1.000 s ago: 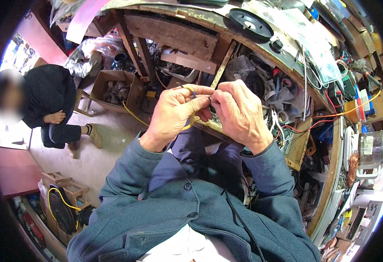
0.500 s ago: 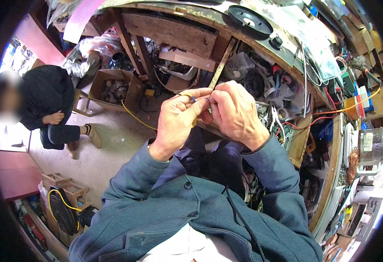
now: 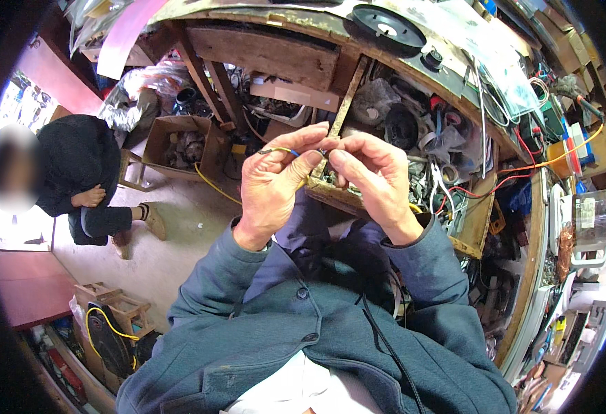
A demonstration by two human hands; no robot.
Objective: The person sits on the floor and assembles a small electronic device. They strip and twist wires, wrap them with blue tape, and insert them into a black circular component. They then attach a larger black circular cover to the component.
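Observation:
My left hand (image 3: 273, 185) is pinching a thin yellow wire (image 3: 284, 150) between thumb and fingers; part of it is dark and part blue. Close against it, the fingertips of my right hand (image 3: 380, 178) are pressed together at the wire's end. Whatever lies between the right thumb and index finger is too small to make out. Both hands are raised in front of my body, fingertips almost meeting. Below and left, a yellow cable (image 3: 218, 189) runs from near a cardboard box (image 3: 157, 141) toward my left hand.
A cluttered workbench (image 3: 448, 96) curves across the far side, with a round black part (image 3: 388, 32) on it. Under it sit bags, tape rolls and a wooden tray edge (image 3: 344, 200). A seated person (image 3: 79, 162) is at the left. Shelves of tools (image 3: 558, 331) line the right.
My hands have turned and loosened slightly, with the right fingers unfolding from a tighter curl and the wire in the left hand showing more. The view has shifted slightly.

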